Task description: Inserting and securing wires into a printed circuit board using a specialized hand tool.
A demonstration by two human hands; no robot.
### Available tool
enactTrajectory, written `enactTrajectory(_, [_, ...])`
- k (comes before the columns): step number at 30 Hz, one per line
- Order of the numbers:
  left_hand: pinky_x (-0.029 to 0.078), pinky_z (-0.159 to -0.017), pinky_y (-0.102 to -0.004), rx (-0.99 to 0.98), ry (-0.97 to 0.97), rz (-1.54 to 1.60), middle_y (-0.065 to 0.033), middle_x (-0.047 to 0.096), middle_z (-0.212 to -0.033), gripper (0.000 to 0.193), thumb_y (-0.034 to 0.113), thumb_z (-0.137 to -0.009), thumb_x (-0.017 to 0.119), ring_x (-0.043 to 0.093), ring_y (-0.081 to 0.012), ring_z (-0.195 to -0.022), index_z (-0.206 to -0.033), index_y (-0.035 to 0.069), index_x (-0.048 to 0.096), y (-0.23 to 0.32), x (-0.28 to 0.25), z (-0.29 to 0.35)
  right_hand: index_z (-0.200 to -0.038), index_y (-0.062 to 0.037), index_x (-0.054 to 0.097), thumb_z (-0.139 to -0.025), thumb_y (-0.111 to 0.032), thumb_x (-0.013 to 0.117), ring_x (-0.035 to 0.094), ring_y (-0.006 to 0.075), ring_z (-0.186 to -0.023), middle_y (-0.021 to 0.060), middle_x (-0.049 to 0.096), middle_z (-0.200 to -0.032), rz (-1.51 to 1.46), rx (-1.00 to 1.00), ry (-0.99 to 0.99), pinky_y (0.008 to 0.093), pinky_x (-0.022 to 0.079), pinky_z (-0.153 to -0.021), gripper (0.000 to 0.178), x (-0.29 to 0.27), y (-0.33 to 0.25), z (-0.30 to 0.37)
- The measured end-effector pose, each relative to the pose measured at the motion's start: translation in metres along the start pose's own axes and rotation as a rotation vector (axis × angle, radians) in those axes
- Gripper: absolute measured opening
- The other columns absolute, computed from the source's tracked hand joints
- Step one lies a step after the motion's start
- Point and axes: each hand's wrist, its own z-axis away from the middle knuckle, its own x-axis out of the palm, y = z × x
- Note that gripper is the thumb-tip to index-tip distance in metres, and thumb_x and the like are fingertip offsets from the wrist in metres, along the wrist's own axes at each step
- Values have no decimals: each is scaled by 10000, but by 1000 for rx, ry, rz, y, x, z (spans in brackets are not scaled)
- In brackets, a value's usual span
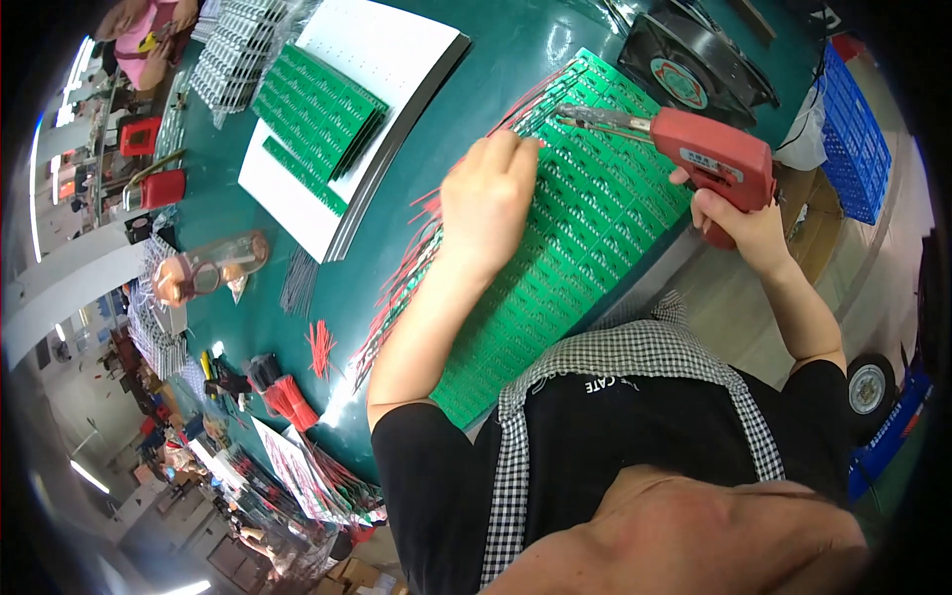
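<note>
Green circuit boards lie right under the left hand, its fingers curled down near the far edge. Can't tell if they're pinching a wire. Right hand is wrapped around a red soldering gun, tip near those left fingers. Left forearm kinda blocks some thin wires. Black fan sits beyond the gun, white stack further left.
</note>
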Motion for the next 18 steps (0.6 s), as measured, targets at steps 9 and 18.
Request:
enactTrajectory(9, [423,-482,-241,120,-56,-72,-31,460,-663,190,67,-655,563,495,-144,-610,-838,17,575,-18,50,-5,-1082,-31,511,-764,-97,599,501,57,-624,36,595,-902,-6,174,2,189,415,-524,337,-9,4,-12])
enactTrajectory(18, [452,-547,-271,92,-133,-80,-47,507,-776,298,50,-635,541,516,-171,-678,-928,18,576,-13,50,-4,-1059,-22,531,-733,-86,642,523,74,-703,44,585,-866,20,217,-6,199,436,-570,350,-9,4,-13])
